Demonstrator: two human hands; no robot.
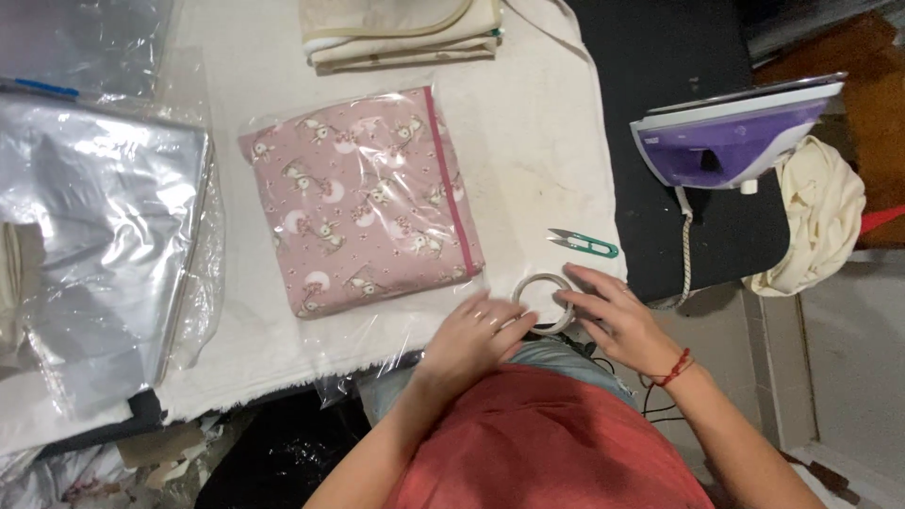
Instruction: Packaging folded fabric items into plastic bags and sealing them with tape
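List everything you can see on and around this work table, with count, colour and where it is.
Folded cloth in clear bag: one, pink patterned, table centre.
Tape roll: one, pale, near edge between the hands.
Thread snips: one, green-handled, right of bag.
Iron: one, purple and white, right on dark board.
Folded fabric: one stack, cream, top.
Plastic bags: several, clear, left.
Crumpled cloth: one, cream, far right.
Left hand: on tape roll.
Right hand: on tape roll, red wrist string.

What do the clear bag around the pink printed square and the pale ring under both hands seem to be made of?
Clear bag: thin glossy plastic film, judging by its glare and wrinkles. Pink folded square inside it: matte woven fabric, likely cotton. Pale ring touched by the left hand and right hand: probably a translucent adhesive tape roll.
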